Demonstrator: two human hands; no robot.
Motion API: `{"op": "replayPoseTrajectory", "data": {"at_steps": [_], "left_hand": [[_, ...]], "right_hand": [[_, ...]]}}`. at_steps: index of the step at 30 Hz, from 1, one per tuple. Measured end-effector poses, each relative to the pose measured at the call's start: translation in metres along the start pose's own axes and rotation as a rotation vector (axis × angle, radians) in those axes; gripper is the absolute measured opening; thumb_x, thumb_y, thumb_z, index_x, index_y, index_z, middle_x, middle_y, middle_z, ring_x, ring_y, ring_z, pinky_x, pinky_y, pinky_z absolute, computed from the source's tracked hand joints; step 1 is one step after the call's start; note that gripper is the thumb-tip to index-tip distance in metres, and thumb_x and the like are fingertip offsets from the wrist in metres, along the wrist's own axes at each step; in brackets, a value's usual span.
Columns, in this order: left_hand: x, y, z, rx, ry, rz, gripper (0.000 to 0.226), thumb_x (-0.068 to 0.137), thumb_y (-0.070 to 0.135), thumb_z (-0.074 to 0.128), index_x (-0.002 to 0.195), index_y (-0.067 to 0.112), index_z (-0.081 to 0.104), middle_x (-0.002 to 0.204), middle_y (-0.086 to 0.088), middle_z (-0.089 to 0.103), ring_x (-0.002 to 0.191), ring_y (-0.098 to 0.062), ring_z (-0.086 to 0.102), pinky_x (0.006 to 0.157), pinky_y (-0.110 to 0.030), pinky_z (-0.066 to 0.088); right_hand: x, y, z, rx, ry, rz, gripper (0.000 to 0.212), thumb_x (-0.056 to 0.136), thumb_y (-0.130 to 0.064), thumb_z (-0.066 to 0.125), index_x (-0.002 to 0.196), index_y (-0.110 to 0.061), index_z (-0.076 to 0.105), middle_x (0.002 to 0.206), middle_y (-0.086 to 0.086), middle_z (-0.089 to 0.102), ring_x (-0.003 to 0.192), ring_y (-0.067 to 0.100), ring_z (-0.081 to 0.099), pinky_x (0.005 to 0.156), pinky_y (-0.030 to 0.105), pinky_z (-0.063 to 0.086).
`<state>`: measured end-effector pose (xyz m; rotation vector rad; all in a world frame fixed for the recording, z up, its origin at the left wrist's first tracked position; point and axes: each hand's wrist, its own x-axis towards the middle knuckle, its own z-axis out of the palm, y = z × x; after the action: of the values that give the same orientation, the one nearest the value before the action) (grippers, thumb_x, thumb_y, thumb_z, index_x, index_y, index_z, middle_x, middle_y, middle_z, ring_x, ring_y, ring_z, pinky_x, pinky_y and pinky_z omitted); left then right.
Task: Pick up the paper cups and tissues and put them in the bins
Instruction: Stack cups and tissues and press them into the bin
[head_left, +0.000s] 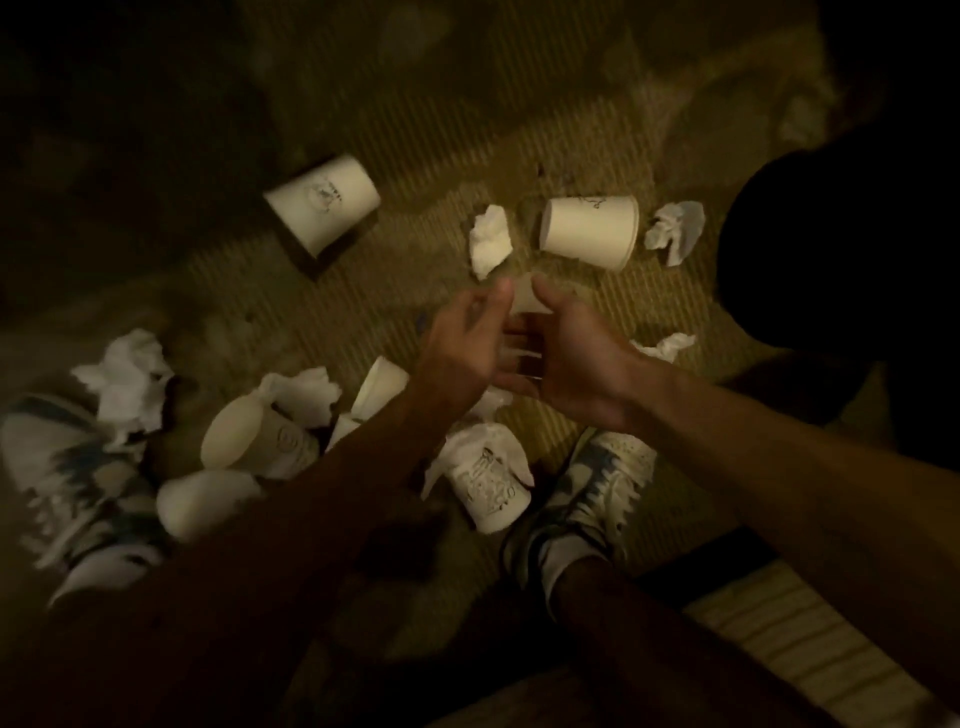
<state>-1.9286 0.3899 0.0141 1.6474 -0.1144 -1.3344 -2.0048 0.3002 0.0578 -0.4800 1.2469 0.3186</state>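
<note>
Low over a striped mat, my left hand (460, 345) and my right hand (579, 356) face each other. Between them is a blurred pale paper cup (525, 304), with both thumbs at its top and curled fingers under it. More paper cups lie on their sides: one far left (322, 202), one far right (589, 231), several near my feet (244, 436) (488, 486). Crumpled white tissues lie beside the far cups (491, 239) (675, 231), right of my right hand (665, 345) and at the left (127, 379).
A big dark round shape (831, 244), perhaps a bin, fills the right side. My two sneakers (67, 478) (587, 493) stand among the litter. The light is dim, and the top left of the floor is in shadow.
</note>
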Motion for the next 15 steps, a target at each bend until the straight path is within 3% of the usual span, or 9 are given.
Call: {"op": "replayPoseTrajectory", "data": {"at_steps": [2,4,8,11,13,15], "left_hand": [[-0.019,0.018,-0.013,-0.135,0.083,-0.02,0.027,0.1,0.043,0.052,0.101,0.018,0.06,0.075,0.008,0.075,0.067,-0.01,0.073,0.049,-0.022,0.054],[-0.044,0.044,-0.028,-0.087,0.164,0.065,0.023,0.096,0.044,0.058,0.094,0.021,0.06,0.076,0.014,0.074,0.068,-0.005,0.072,0.048,-0.018,0.052],[-0.098,0.105,-0.055,-0.034,0.253,0.154,0.025,0.096,0.035,0.061,0.081,0.015,0.059,0.065,0.019,0.07,0.061,0.002,0.069,0.046,-0.015,0.049],[-0.14,0.138,-0.065,0.204,0.343,0.287,0.036,0.099,0.038,0.056,0.068,0.019,0.054,0.052,0.027,0.059,0.051,0.011,0.058,0.043,-0.005,0.037],[-0.168,0.15,-0.072,0.21,0.391,0.339,0.043,0.1,0.039,0.053,0.062,0.019,0.052,0.046,0.017,0.055,0.044,0.005,0.053,0.041,-0.007,0.035],[-0.192,0.161,-0.078,0.127,0.46,0.304,0.047,0.1,0.042,0.052,0.06,0.017,0.048,0.049,0.008,0.048,0.045,-0.003,0.047,0.046,-0.018,0.039]], "right_hand": [[-0.022,-0.012,0.02,-0.042,-0.1,0.049,0.074,0.1,-0.06,0.024,0.132,0.0,0.055,0.114,0.016,0.058,0.107,0.027,0.059,0.098,0.036,0.048],[-0.046,-0.028,0.043,-0.115,-0.182,0.073,0.076,0.098,-0.064,0.022,0.125,-0.003,0.06,0.116,0.015,0.065,0.113,0.028,0.063,0.1,0.041,0.05],[-0.108,-0.046,0.1,-0.255,-0.223,0.032,0.074,0.099,-0.064,0.019,0.111,-0.007,0.065,0.103,0.011,0.069,0.096,0.025,0.069,0.083,0.041,0.059],[-0.148,-0.038,0.125,-0.318,-0.176,-0.135,0.067,0.101,-0.06,0.024,0.103,-0.007,0.066,0.085,0.007,0.072,0.077,0.018,0.072,0.064,0.034,0.059],[-0.171,-0.025,0.135,-0.315,-0.081,-0.241,0.063,0.101,-0.057,0.028,0.088,-0.006,0.064,0.069,0.004,0.067,0.06,0.013,0.066,0.053,0.027,0.053],[-0.19,-0.008,0.138,-0.308,0.061,-0.294,0.056,0.102,-0.055,0.031,0.08,-0.012,0.06,0.064,0.0,0.06,0.057,0.011,0.057,0.05,0.024,0.047]]}}
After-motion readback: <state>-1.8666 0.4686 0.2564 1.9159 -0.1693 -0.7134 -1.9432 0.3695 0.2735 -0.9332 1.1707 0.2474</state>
